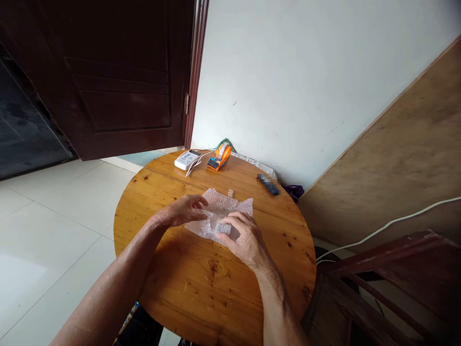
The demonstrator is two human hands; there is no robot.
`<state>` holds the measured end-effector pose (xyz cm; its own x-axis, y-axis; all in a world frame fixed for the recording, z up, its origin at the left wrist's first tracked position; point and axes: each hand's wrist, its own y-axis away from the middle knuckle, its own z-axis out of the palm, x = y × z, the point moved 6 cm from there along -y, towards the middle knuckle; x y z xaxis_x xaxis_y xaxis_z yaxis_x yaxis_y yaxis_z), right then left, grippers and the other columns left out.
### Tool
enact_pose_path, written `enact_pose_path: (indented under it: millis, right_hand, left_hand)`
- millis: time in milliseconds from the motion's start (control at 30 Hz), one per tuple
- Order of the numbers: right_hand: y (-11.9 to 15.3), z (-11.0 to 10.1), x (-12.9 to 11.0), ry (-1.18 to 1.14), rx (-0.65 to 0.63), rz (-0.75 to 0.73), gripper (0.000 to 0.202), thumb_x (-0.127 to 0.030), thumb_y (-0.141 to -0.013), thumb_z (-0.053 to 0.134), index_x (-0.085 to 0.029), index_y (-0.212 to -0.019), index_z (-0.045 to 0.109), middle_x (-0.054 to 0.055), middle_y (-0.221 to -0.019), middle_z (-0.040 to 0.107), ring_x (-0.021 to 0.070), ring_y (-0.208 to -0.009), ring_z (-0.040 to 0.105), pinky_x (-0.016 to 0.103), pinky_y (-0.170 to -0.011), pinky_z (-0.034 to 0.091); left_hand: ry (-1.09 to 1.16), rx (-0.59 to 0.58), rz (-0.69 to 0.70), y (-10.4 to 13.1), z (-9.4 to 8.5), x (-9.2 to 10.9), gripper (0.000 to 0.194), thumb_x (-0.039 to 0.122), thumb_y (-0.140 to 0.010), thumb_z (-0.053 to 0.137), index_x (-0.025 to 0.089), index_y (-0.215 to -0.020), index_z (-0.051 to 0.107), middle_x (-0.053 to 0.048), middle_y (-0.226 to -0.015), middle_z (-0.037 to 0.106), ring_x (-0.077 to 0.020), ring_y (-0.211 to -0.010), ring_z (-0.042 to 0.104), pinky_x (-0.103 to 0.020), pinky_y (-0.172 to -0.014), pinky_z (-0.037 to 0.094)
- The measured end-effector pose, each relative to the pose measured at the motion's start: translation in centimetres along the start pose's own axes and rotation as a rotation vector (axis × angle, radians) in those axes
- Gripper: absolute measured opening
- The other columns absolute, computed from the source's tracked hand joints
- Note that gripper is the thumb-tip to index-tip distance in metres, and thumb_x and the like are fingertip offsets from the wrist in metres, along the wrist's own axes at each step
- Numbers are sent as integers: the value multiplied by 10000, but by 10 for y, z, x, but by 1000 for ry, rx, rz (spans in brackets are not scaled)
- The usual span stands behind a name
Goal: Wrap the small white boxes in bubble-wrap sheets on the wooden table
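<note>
A sheet of pinkish bubble wrap (219, 203) lies spread on the round wooden table (201, 298). On its near part, a small pale object (224, 228) is gripped between the thumb and fingers of my right hand (245, 236). My left hand (186, 210) is at the left edge of the wrap, its fingers curved and apart, with nothing visible held between them. A small tan piece (230, 193) shows at the wrap's far edge.
Toward the back of the table are a white device (186, 160) with a cable, an orange tape dispenser (220, 157) and a dark, partly pixelated object (268, 184). A wall stands behind; a dark wooden chair (389, 259) is at the right.
</note>
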<state>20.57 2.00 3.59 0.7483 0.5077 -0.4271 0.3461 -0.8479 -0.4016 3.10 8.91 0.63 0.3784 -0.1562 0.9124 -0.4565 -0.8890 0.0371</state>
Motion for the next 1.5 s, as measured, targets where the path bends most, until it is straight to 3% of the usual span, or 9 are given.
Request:
enact_pose_path:
  millis: [100,200,367,500,667,933,1100,1333,1500]
  right_hand:
    - [1,1,-1,9,-17,-4,203,-288,-796,726,-271,-995,687,59,-978,670,254,-957,605,399,-868,439]
    - [2,2,-3,54,-50,-13,256,-294,-824,704,-278,-1079,699,67,-1013,660,251,-951,605,400,-869,444]
    - [2,0,-8,118,-60,-31,238,-314,-842,695,-287,-1077,723,69,-1006,659,243,-916,603,399,-854,440]
    - [2,2,-11,148,-69,-27,244,-315,-849,687,-259,-1086,708,78,-1026,654,247,-932,594,397,-862,427]
    - [1,4,-13,181,-85,-20,242,-313,-869,666,-225,-1093,691,85,-1041,644,244,-947,587,390,-878,405]
    - [2,5,-19,253,-109,-20,302,-287,-907,622,-254,-1206,647,75,-1042,624,228,-971,573,360,-900,376]
    - [3,5,-23,300,-118,-3,193,-250,-921,600,-278,-1079,708,67,-1017,621,226,-944,568,372,-882,357]
    - [3,5,-20,222,-63,-5,291,-256,-877,655,-226,-1166,627,85,-1069,669,257,-1011,585,390,-911,344]
    - [2,4,-13,126,-2,28,284,-236,-834,669,-189,-1103,592,86,-1059,700,260,-979,609,388,-894,355]
  left_hand:
    - [-135,41,-47,-2,1,-7,250,234,-728,606,163,-957,675,44,-662,533,-104,-591,481,-196,-540,349]
    - [-249,60,-60,-3,9,-9,260,184,-715,562,176,-946,681,51,-630,512,-111,-576,483,-202,-519,321]
    - [-507,94,-73,3,13,-1,289,183,-729,571,197,-989,696,-11,-793,649,-169,-717,600,-244,-624,400]
    - [-653,186,-156,19,0,8,478,376,-775,630,135,-1188,627,-121,-1014,685,-257,-895,652,-307,-747,455]
    - [-584,216,-302,30,-6,-1,567,460,-781,624,93,-1212,603,-133,-930,721,-267,-855,683,-287,-692,454]
    - [-294,295,-339,19,13,-30,377,181,-681,624,111,-1049,658,-17,-671,648,-160,-589,595,-224,-537,387]
    - [-182,322,-276,19,20,-16,147,139,-691,537,121,-779,654,38,-568,526,-91,-487,464,-196,-479,320]
    - [104,256,-202,19,49,11,264,248,-722,524,113,-892,674,57,-561,496,-73,-454,379,-192,-442,293]
    - [24,163,-107,26,55,31,200,203,-657,549,126,-799,667,62,-553,442,-82,-515,355,-207,-466,249]
